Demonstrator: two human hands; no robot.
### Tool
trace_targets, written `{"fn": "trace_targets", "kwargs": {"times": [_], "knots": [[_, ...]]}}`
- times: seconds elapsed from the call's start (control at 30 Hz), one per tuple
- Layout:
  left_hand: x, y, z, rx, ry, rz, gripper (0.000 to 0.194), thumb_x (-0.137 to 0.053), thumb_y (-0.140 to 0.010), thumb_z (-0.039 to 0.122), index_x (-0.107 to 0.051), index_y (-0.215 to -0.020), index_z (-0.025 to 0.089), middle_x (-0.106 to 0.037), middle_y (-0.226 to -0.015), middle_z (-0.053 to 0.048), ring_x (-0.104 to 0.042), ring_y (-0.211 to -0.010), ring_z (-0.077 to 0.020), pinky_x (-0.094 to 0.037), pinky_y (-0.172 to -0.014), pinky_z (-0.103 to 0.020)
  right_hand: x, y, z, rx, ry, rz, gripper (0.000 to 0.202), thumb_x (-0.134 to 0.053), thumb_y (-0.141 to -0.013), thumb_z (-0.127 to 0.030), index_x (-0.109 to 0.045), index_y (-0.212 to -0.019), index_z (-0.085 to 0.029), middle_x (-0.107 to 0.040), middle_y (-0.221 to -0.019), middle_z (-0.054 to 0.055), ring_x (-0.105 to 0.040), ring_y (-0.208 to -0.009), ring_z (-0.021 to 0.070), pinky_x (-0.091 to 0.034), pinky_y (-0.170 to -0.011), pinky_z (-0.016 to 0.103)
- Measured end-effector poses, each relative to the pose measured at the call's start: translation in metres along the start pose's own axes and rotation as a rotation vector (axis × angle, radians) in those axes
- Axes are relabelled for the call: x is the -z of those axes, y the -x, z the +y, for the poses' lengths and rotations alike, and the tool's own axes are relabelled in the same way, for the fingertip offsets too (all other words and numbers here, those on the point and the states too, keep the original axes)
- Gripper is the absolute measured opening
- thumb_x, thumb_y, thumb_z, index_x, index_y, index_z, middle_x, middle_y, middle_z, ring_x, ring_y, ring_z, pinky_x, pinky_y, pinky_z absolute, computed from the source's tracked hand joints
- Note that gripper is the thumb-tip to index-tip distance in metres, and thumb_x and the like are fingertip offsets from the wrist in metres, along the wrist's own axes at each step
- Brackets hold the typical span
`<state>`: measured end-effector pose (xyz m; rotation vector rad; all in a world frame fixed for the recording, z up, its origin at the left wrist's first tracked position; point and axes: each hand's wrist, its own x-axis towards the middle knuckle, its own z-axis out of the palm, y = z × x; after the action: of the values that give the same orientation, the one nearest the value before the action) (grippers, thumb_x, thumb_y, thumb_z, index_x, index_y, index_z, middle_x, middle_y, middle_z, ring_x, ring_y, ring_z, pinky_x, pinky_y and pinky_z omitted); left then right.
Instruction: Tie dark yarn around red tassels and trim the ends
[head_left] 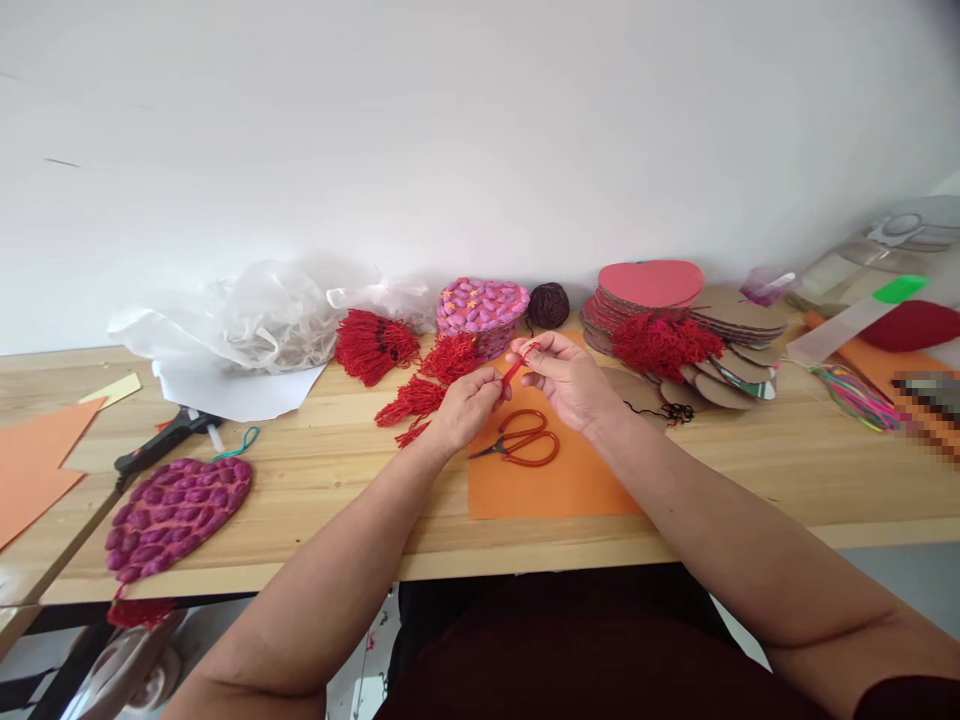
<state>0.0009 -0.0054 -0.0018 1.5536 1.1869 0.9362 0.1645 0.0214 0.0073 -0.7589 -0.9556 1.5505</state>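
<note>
Above the orange sheet (551,490), a short bundle of red yarn (511,375) stretches between my two hands. My left hand (469,408) is closed around its lower end. The fingers of my right hand (568,378) pinch the upper end, where some red shows at the fingertips. Scissors with red-orange handles (531,440) lie on the sheet just below my hands. Loose red tassels (412,398) rest beside my left hand; whether any of them joins the held yarn is hidden.
Behind my hands stand a stack of pink-purple decorated hearts (484,305) and a dark yarn ball (549,304). Cardboard hearts (651,284) with red tassels (664,345) are on the right. A purple heart (180,515), glue gun (161,443) and plastic bag (262,310) lie left.
</note>
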Motion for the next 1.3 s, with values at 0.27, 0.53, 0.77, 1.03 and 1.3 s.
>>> {"fn": "trace_targets", "kwargs": {"times": [0.27, 0.53, 0.77, 1.03, 1.3], "knots": [[-0.002, -0.001, -0.005, -0.12, -0.281, 0.008, 0.021, -0.037, -0.091, 0.025, -0.045, -0.072, 0.022, -0.051, -0.068, 0.001, -0.047, -0.063, -0.0138, -0.037, -0.063, -0.028, 0.003, -0.004, -0.005, -0.057, -0.161, -0.041, 0.031, -0.093, -0.058, -0.02, -0.064, -0.069, -0.02, -0.074, -0.091, -0.002, -0.074, -0.092, 0.0149, -0.059, -0.07, 0.019], [0.002, 0.001, -0.001, -0.084, -0.384, -0.005, 0.022, -0.04, -0.089, 0.021, -0.049, -0.068, 0.021, -0.061, -0.068, -0.001, -0.054, -0.066, -0.0164, -0.041, -0.066, -0.03, 0.008, -0.008, -0.01, -0.071, -0.147, 0.037, 0.024, -0.085, -0.069, -0.015, -0.062, -0.07, -0.021, -0.073, -0.085, -0.002, -0.074, -0.088, 0.0129, -0.061, -0.077, 0.021], [0.01, -0.003, -0.002, -0.038, 0.144, 0.276, 0.023, -0.05, -0.074, 0.014, -0.063, -0.092, 0.018, -0.066, -0.089, -0.005, -0.062, -0.076, -0.0153, -0.046, -0.053, -0.021, 0.01, -0.008, -0.011, -0.085, -0.105, 0.048, 0.024, -0.086, -0.07, -0.019, -0.062, -0.073, -0.021, -0.074, -0.085, -0.001, -0.074, -0.085, 0.0139, -0.062, -0.078, 0.024], [0.01, 0.0, 0.011, -0.024, 0.688, 0.104, 0.034, -0.064, -0.07, 0.012, -0.062, -0.104, 0.016, -0.067, -0.11, -0.008, -0.068, -0.099, -0.0183, -0.058, -0.075, -0.027, 0.001, 0.003, 0.006, -0.238, -0.07, -0.117, 0.038, -0.096, -0.056, -0.029, -0.063, -0.072, -0.02, -0.072, -0.081, -0.004, -0.073, -0.075, 0.0137, -0.062, -0.077, 0.03], [0.002, 0.003, 0.006, -0.037, 0.529, 0.01, 0.039, -0.073, -0.072, 0.017, -0.064, -0.109, 0.015, -0.069, -0.101, -0.007, -0.067, -0.085, -0.0147, -0.056, -0.078, -0.029, -0.003, 0.007, 0.013, -0.257, -0.031, -0.154, 0.035, -0.093, -0.06, -0.031, -0.064, -0.075, -0.02, -0.071, -0.078, -0.002, -0.068, -0.071, 0.0132, -0.059, -0.074, 0.033]]}}
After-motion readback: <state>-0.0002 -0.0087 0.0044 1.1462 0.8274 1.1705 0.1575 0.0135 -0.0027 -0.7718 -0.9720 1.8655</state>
